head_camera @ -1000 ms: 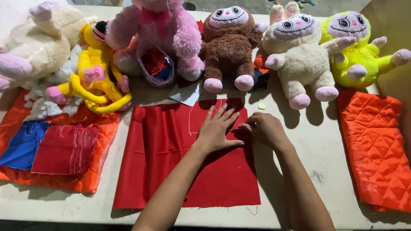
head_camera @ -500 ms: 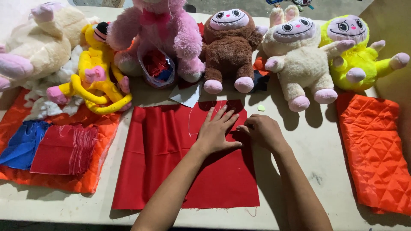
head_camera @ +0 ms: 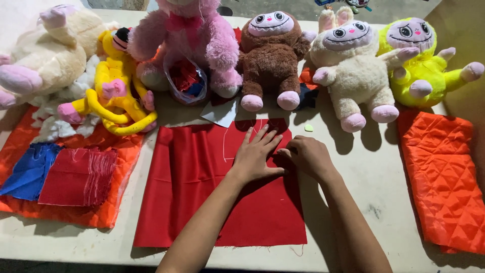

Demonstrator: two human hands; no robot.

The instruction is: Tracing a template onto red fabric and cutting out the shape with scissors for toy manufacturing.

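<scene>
A red fabric sheet lies flat on the pale table in front of me, with a thin white line drawn near its top middle. My left hand rests palm down on the cloth, fingers spread and pointing away. Right beside it, my right hand is curled with its fingertips pinched at the cloth's right edge; whatever is between them is hidden. A small pale yellow-green chip lies on the table just beyond the right hand.
Plush toys line the back: cream, yellow, pink, brown, cream rabbit, lime. Quilted orange fabric lies right; orange, blue and red cloth pieces left. A clear bag of scraps and white paper sit behind.
Both hands stay in nearly the same spot on the red cloth; only the view has shifted slightly.
</scene>
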